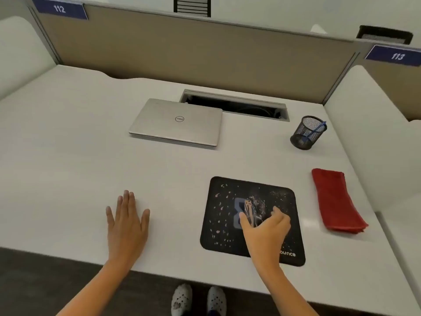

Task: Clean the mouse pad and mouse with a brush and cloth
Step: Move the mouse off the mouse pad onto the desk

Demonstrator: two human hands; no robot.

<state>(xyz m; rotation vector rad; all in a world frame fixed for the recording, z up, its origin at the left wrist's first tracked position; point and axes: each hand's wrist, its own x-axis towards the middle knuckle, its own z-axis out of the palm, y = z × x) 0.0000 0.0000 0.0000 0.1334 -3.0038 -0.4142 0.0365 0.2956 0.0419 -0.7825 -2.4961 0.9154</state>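
left hand (127, 221) flat on the desk (68, 156), fingers straight and slightly spread, near-left of the mouse pad (227, 236). right hand (266, 229) over the pad's middle, thumb and fingers curled round a blurred object (251, 209); can't tell if it's the mouse. black speckled pad lies near-right on the desk. folded red cloth (335, 201) just right of the pad, not touching. mesh pen cup (305, 133) with a blue stick (315, 131) far right. closed dell laptop (177, 123) far centre.
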